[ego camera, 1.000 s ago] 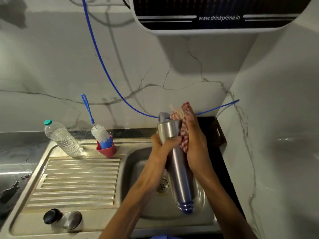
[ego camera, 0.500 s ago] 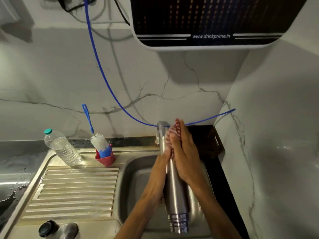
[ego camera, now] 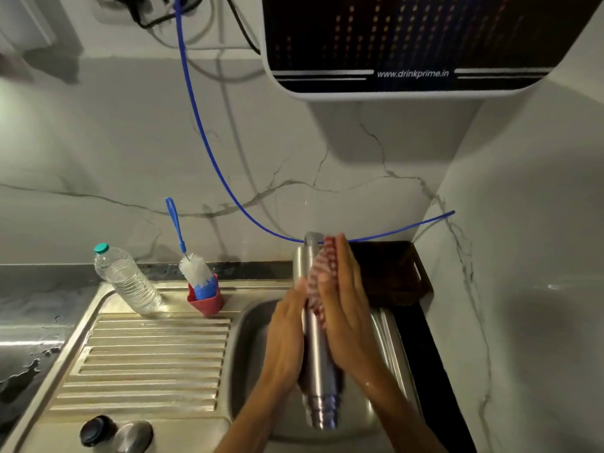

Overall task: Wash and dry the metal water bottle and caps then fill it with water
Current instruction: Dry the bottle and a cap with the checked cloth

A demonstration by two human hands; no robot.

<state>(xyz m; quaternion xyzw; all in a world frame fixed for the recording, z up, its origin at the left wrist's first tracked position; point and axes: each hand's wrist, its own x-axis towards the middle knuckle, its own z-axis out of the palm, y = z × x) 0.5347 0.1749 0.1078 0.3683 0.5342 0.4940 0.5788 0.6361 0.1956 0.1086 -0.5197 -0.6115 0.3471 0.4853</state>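
1. Plainly, the metal water bottle (ego camera: 318, 364) is held over the sink (ego camera: 248, 338) with its threaded mouth pointing down toward the person, sandwiched between the two hands.
2. The left hand (ego camera: 287, 338) lies flat against the bottle's left side, fingers fairly straight and blurred at the tips; how firmly they press cannot be told.
3. The right hand (ego camera: 343, 308) has straight fingers pressing a red-and-white checked cloth (ego camera: 322, 279) onto the upper body of the bottle, just under its fingertips.
4. Handling, as a judgement: the steel is stiff and will not dent under palm pressure, but it looks smooth and probably wet, so it may slide downward between flat palms.
5. A safer hold would be around the mid-body, or at the ridged neck below the palms, where the rings give purchase.
6. Two caps (ego camera: 114, 433) sit well to the left of the fingers, on the sink's near rim.
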